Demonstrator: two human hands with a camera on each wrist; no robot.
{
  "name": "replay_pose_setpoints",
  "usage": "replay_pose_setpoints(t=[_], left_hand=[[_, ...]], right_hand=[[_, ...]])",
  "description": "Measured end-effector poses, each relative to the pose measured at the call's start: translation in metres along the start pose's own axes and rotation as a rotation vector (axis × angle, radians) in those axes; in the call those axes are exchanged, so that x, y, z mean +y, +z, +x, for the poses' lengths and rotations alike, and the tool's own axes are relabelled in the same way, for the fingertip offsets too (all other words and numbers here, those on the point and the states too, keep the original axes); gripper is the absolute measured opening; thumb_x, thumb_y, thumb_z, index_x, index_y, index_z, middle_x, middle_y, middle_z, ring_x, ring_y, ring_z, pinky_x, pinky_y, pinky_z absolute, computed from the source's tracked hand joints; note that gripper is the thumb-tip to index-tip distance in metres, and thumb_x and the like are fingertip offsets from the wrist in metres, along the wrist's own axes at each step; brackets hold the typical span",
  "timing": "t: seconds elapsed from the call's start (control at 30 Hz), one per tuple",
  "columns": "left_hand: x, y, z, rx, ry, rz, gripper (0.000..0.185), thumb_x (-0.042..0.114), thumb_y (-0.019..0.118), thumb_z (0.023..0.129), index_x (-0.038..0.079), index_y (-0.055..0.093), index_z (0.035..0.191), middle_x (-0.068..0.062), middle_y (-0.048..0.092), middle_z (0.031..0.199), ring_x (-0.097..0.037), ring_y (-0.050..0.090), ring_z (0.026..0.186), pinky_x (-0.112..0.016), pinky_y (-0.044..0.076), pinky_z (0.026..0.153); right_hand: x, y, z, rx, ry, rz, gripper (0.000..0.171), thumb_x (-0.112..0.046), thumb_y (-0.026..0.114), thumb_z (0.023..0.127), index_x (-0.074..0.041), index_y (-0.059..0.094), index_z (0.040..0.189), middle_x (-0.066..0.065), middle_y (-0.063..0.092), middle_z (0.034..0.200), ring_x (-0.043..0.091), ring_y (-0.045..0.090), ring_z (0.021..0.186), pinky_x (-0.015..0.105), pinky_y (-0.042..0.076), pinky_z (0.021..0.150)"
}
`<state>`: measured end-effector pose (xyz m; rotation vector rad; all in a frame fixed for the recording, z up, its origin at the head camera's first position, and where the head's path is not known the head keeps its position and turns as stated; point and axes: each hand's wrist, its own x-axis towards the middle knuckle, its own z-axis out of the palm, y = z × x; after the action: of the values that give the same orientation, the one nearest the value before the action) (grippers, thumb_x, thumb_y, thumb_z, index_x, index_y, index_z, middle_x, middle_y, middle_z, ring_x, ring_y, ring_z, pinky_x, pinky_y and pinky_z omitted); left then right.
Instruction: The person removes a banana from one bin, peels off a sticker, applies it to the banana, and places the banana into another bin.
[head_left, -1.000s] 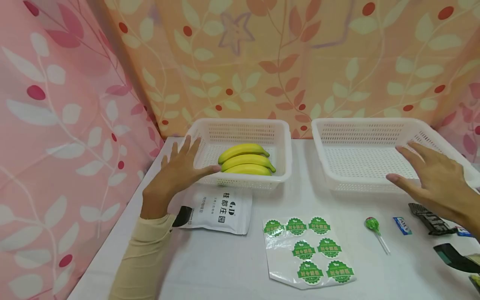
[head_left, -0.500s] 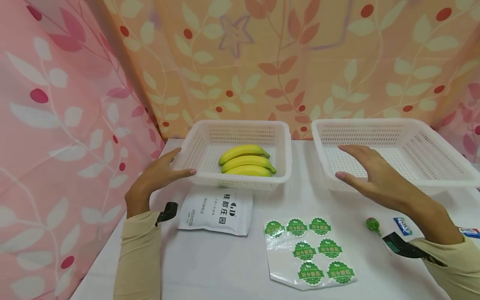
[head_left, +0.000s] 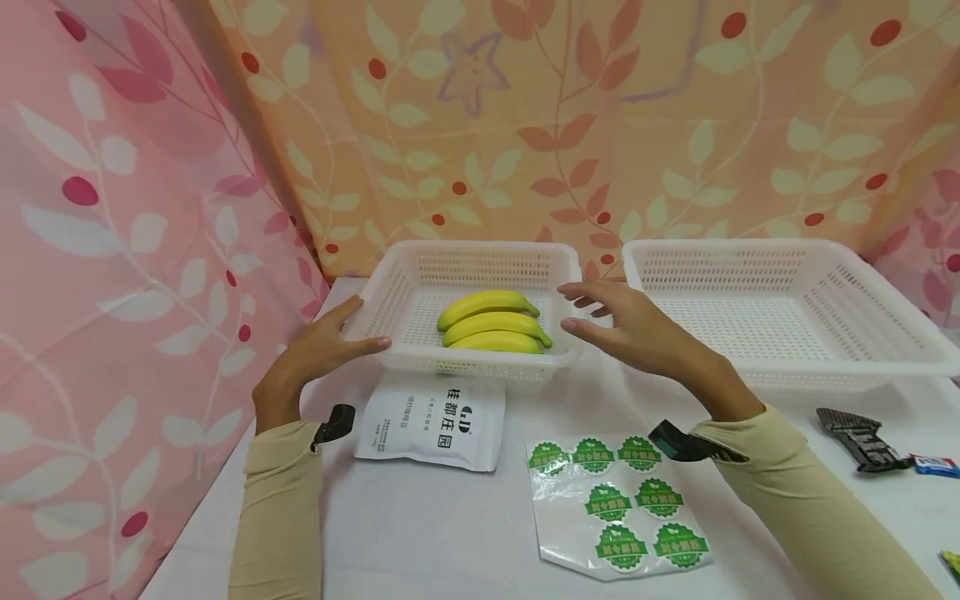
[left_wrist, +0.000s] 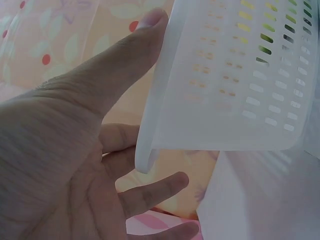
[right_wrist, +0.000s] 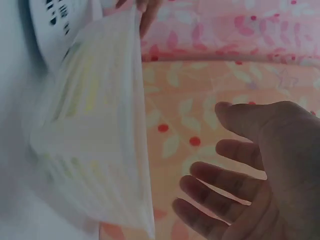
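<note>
A white perforated plastic basket (head_left: 420, 360) holds a bunch of yellow bananas (head_left: 495, 322). My left hand (head_left: 309, 350) is at the basket's front left corner, fingers spread. In the left wrist view, its thumb (left_wrist: 132, 47) reaches right to the rim, and some fingers pass behind that rim. My right hand (head_left: 637, 329) hovers at the basket's right side, thumb and fingers apart with nothing between them. The right wrist view shows a gap between the right hand (right_wrist: 265, 165) and the basket's rim (right_wrist: 141, 125).
A second white basket (head_left: 825, 367) stands at the right. In front lie a white pouch with Chinese lettering (head_left: 435, 421) and a sheet of green round stickers (head_left: 558, 521). A black-wrapped snack (head_left: 862, 442) and a small blue packet (head_left: 936, 465) lie at the right.
My right hand has swept left, from over the right basket to the right side of the banana basket. My left hand has drawn back to that basket's left rim and stays there.
</note>
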<state>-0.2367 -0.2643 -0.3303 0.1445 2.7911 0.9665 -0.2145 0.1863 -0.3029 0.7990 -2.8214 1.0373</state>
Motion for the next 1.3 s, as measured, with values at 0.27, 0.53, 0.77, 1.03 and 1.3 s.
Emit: replay_pose_setpoints(t=[0.27, 0.53, 0.77, 1.03, 1.3], left_hand=[[0.000, 0.001, 0.000, 0.000, -0.016, -0.016, 0.119, 0.068, 0.076, 0.087, 0.020, 0.008, 0.172, -0.017, 0.015, 0.177, -0.049, 0.017, 0.160, -0.077, 0.019, 0.120], [0.001, 0.000, 0.000, -0.005, -0.018, -0.012, 0.119, 0.067, 0.076, 0.088, 0.019, 0.008, 0.172, -0.019, 0.015, 0.177, -0.050, 0.018, 0.159, -0.077, 0.021, 0.119], [0.001, 0.000, 0.001, -0.004, -0.017, -0.024, 0.119, 0.066, 0.077, 0.087, 0.018, 0.008, 0.172, -0.018, 0.015, 0.177, -0.050, 0.017, 0.160, -0.077, 0.020, 0.120], [0.000, 0.001, 0.001, -0.001, -0.015, -0.026, 0.117, 0.065, 0.076, 0.088, 0.019, 0.009, 0.172, -0.018, 0.015, 0.177, -0.049, 0.017, 0.160, -0.076, 0.020, 0.120], [0.001, 0.000, 0.000, 0.001, -0.026, -0.019, 0.118, 0.065, 0.077, 0.088, 0.022, 0.007, 0.172, -0.018, 0.013, 0.177, -0.051, 0.015, 0.160, -0.079, 0.021, 0.118]], right_hand=[[-0.012, 0.018, 0.049, -0.202, 0.096, 0.193, 0.052, -0.040, 0.065, 0.104, -0.014, 0.059, 0.149, 0.013, 0.063, 0.144, 0.035, 0.062, 0.131, 0.055, 0.053, 0.108], [-0.013, 0.032, 0.084, -0.403, 0.240, 0.357, 0.057, -0.042, 0.064, 0.103, -0.014, 0.054, 0.152, 0.010, 0.054, 0.155, 0.038, 0.055, 0.140, 0.058, 0.053, 0.107], [-0.004, 0.045, 0.104, -0.435, 0.347, 0.364, 0.054, -0.037, 0.062, 0.105, -0.012, 0.054, 0.152, 0.013, 0.057, 0.154, 0.036, 0.052, 0.143, 0.064, 0.048, 0.110], [0.000, 0.050, 0.113, -0.459, 0.435, 0.399, 0.052, -0.035, 0.060, 0.107, -0.010, 0.056, 0.152, 0.015, 0.059, 0.150, 0.040, 0.051, 0.142, 0.071, 0.047, 0.107], [-0.002, 0.059, 0.117, -0.465, 0.512, 0.360, 0.050, -0.035, 0.063, 0.106, -0.009, 0.058, 0.148, 0.014, 0.056, 0.147, 0.038, 0.049, 0.139, 0.068, 0.052, 0.102]])
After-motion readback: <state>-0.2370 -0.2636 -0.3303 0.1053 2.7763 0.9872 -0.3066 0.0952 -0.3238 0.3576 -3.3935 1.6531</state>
